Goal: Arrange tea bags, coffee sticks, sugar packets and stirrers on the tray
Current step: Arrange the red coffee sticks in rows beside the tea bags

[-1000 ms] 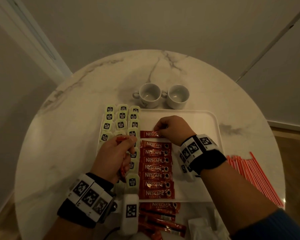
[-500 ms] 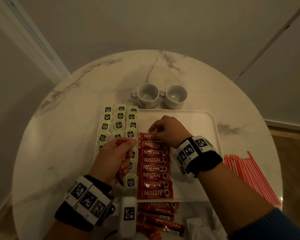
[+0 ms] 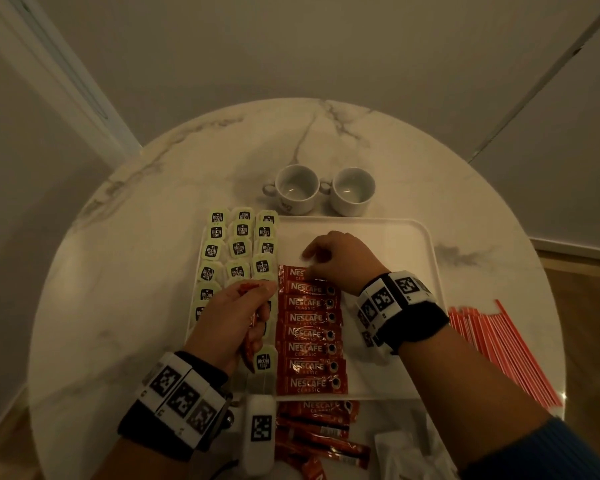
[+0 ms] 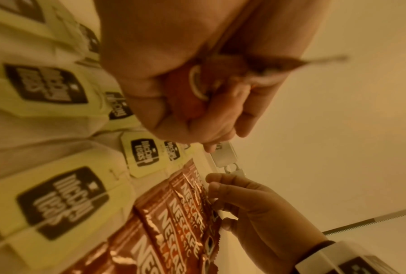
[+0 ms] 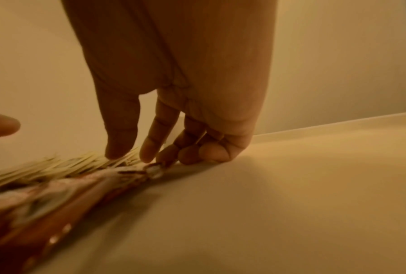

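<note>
A white tray (image 3: 395, 237) lies in the middle of the round marble table. Tea bags (image 3: 239, 249) with black-printed tags fill its left side in columns. Beside them runs a column of red coffee sticks (image 3: 309, 334). My right hand (image 3: 312, 263) rests its fingertips on the far stick (image 3: 291, 273) of that column; the thumb stands apart from it. The right wrist view shows those fingers (image 5: 122, 144) touching the stick's end (image 5: 150, 169). My left hand (image 3: 236, 306) hovers over the tea bags and grips a bunch of coffee sticks (image 3: 248, 287), also visible in its fist (image 4: 183, 92).
Two white cups (image 3: 297, 188) (image 3: 352, 190) stand just beyond the tray. Red stirrers (image 3: 499, 348) lie on the table to the tray's right. Loose coffee sticks (image 3: 319, 431) and white packets (image 3: 399, 452) lie at the near edge.
The right hand has slid the far coffee stick toward me until it closes up against the column, and its fingers have loosened. The left hand has barely moved.
</note>
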`<state>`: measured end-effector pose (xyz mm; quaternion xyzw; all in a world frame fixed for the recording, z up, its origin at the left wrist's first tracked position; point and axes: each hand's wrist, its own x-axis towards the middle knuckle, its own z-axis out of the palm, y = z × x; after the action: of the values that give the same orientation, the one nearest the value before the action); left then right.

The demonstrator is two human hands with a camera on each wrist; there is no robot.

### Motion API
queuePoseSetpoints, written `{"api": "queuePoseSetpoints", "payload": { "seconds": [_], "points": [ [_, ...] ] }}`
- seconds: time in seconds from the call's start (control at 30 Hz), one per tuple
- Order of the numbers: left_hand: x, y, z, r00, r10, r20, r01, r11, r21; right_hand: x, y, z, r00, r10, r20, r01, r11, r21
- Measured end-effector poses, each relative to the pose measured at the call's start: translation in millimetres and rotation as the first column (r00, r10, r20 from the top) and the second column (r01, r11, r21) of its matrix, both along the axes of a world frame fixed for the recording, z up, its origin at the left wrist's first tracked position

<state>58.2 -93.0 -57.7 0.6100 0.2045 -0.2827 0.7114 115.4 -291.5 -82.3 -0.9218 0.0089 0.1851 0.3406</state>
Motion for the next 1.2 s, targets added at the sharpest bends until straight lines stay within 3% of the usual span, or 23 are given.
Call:
{"api": "queuePoseSetpoints", "payload": {
  "seconds": [0.1,0.23,0.3,0.43,0.63,0.83,1.0,1.1,1.2],
  "points": [
    [0.9,-2.9,4.6,0.998,0.051,0.028,-0.050,0.998,-0.034,-2.7,-1.7,2.7,0.992,-0.125,0.013,0.123,0.987,0.105],
    [7.0,-7.3,11.7,0.968,0.233,0.088,-0.215,0.960,-0.178,-12.9,3.2,26.7,0.960,-0.273,0.054,0.247,0.925,0.288],
    [12.4,-9.8,12.8,0.934,0.342,0.107,-0.306,0.917,-0.257,-22.8,12.7,47.4,0.968,-0.252,-0.009,0.234,0.882,0.409],
    [17.8,-17.8,18.4,0.859,0.494,0.137,-0.416,0.827,-0.378,-44.6,36.7,68.4,0.980,-0.059,-0.188,0.146,0.861,0.487],
    [11.9,-23.5,21.9,0.872,0.412,0.264,-0.352,0.903,-0.248,-57.2,45.5,71.7,0.960,-0.011,-0.279,0.208,0.696,0.688],
    [8.9,-7.0,24.3,0.914,0.280,0.294,-0.238,0.956,-0.170,-53.3,30.1,73.0,0.984,-0.135,-0.116,0.178,0.781,0.598],
    [8.4,-4.4,24.0,0.923,0.261,0.283,-0.211,0.958,-0.194,-53.3,18.1,79.3,0.989,-0.142,-0.050,0.141,0.753,0.643],
    [9.4,-5.4,23.3,0.906,0.312,0.286,-0.253,0.941,-0.225,-54.1,17.9,78.5,0.976,-0.210,-0.061,0.188,0.665,0.723],
    [8.8,-9.6,24.8,0.898,0.324,0.298,-0.269,0.940,-0.211,-52.3,22.8,73.6,0.915,-0.365,-0.175,0.337,0.450,0.827]
  ]
}}
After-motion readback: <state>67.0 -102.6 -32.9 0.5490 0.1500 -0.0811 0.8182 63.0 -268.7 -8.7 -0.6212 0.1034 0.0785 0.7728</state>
